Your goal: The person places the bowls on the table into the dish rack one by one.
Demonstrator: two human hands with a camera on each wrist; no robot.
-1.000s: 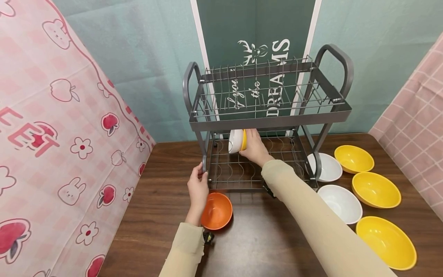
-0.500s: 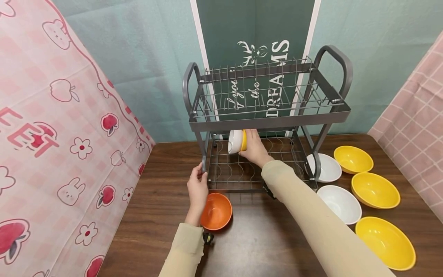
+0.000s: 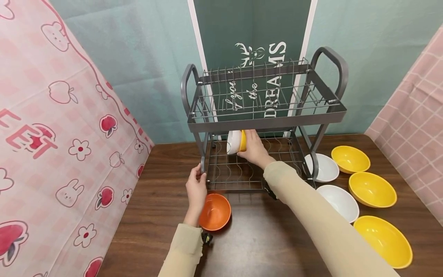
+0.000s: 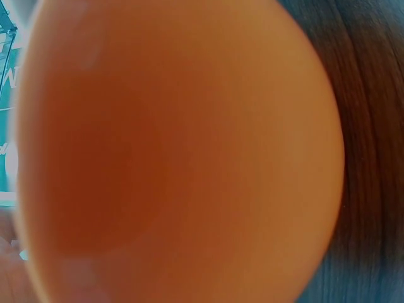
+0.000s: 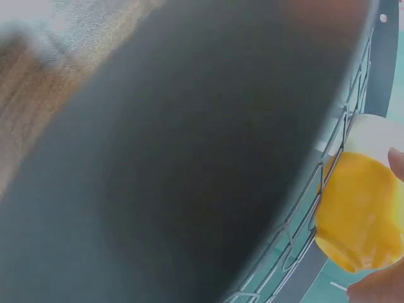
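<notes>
A grey two-tier dish rack point(image 3: 266, 124) stands on the wooden table. Inside its lower tier my right hand point(image 3: 255, 149) grips a small yellow bowl point(image 5: 360, 214). That bowl sits on its side against a white bowl point(image 3: 233, 142), which is also tipped sideways on the wires. My left hand point(image 3: 196, 188) holds the rack's front left leg between thumb and fingers. Just beside the left wrist an orange bowl point(image 3: 215, 212) rests upright on the table; it fills most of the left wrist view. A dark blurred rack edge covers much of the right wrist view.
Right of the rack lie two white bowls, the front one point(image 3: 339, 202) nearer me, and three yellow bowls, including a middle one point(image 3: 373, 189). The rack's upper tier point(image 3: 256, 90) overhangs my right hand. Patterned cloths point(image 3: 76, 115) hang around the table.
The head view has shifted slightly, so the scene sits a little further left. Both hands keep their holds, and the bowls stay in place.
</notes>
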